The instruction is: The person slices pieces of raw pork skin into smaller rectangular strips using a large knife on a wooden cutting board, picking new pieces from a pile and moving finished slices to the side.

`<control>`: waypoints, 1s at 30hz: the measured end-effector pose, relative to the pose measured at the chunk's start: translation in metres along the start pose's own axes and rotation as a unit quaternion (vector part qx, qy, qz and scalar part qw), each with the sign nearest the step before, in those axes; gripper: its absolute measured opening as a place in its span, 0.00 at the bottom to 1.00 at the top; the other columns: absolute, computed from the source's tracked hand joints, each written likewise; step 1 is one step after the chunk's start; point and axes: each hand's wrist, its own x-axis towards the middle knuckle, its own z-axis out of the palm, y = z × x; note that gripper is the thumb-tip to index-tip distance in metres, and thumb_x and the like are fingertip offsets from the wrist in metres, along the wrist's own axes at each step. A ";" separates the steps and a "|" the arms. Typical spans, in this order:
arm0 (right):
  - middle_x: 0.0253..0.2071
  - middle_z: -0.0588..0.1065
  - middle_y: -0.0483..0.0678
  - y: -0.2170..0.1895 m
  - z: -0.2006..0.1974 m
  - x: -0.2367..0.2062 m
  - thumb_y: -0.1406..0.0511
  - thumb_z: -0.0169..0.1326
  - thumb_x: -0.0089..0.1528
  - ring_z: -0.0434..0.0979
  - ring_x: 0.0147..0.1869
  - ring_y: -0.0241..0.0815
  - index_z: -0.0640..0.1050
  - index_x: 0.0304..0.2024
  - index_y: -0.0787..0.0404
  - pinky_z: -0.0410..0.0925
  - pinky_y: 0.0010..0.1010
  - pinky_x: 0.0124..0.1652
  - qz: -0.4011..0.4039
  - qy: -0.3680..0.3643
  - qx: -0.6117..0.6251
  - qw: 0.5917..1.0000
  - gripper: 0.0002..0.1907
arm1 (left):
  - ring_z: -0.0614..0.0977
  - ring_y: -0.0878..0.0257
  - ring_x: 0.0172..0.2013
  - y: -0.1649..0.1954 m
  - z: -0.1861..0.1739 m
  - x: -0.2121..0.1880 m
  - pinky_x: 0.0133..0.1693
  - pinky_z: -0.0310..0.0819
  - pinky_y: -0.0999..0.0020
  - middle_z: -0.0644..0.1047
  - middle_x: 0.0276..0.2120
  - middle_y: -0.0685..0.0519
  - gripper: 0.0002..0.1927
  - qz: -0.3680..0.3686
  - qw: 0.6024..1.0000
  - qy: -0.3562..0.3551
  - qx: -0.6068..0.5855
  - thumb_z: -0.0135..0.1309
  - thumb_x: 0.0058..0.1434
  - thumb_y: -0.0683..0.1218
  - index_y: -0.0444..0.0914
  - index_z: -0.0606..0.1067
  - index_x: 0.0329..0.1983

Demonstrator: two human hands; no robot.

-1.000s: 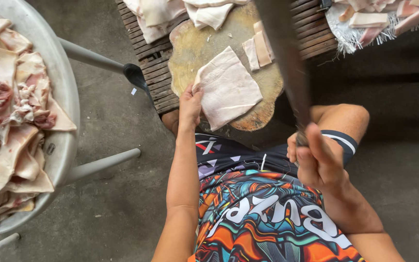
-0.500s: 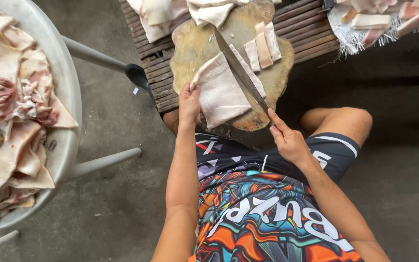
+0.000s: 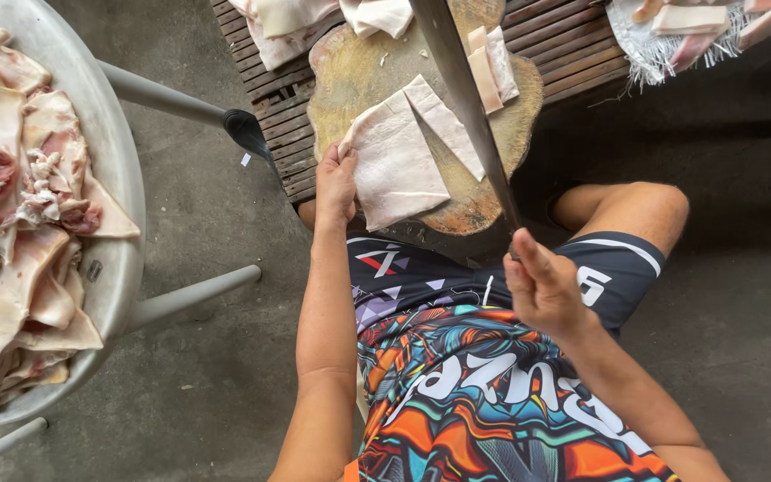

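Observation:
A pale slab of pork skin (image 3: 396, 161) lies on a round wooden chopping block (image 3: 360, 76), with a cut-off triangular strip (image 3: 448, 129) beside it. My left hand (image 3: 335, 183) presses the slab's left edge flat. My right hand (image 3: 542, 290) grips the handle of a long cleaver (image 3: 461, 89), whose blade is raised above the block and points away from me. Two narrow cut strips (image 3: 491, 67) rest at the block's right side.
A large metal basin (image 3: 109, 161) on metal legs at the left holds several pieces of raw pork skin. The block rests on a dark slatted wooden platform (image 3: 573, 40) with more skin pieces at the back and a fringed cloth (image 3: 653, 49) at the right.
The cleaver came down through the slab half a second ago and has risen again. A triangular strip now lies separated from the slab. My left hand stays on the slab.

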 end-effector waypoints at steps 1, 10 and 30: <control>0.30 0.74 0.49 0.006 0.009 0.000 0.63 0.52 0.71 0.70 0.29 0.43 0.59 0.73 0.48 0.66 0.30 0.29 0.022 -0.004 -0.017 1.000 0.30 | 0.74 0.70 0.37 0.001 0.000 0.000 0.41 0.70 0.75 0.77 0.37 0.56 0.11 -0.001 1.000 0.002 0.001 0.49 0.70 0.39 0.34 0.76 0.53; 0.30 0.77 0.59 0.011 0.021 0.044 0.61 0.49 0.70 0.79 0.36 0.62 0.65 0.74 0.44 0.71 0.47 0.39 0.189 -0.074 -0.136 0.970 0.28 | 0.79 0.62 0.46 -0.009 0.025 -0.012 0.49 0.75 0.67 0.79 0.46 0.50 0.14 0.017 0.990 0.111 -0.085 0.47 0.66 0.35 0.32 0.73 0.55; 0.19 0.71 0.46 -0.025 0.006 0.040 0.64 0.50 0.69 0.70 0.21 0.34 0.63 0.74 0.47 0.68 0.27 0.29 0.222 -0.078 0.016 0.972 0.30 | 0.85 0.51 0.35 0.019 0.022 -0.050 0.31 0.82 0.60 0.80 0.43 0.41 0.18 -0.114 0.989 0.092 0.032 0.53 0.69 0.47 0.31 0.71 0.56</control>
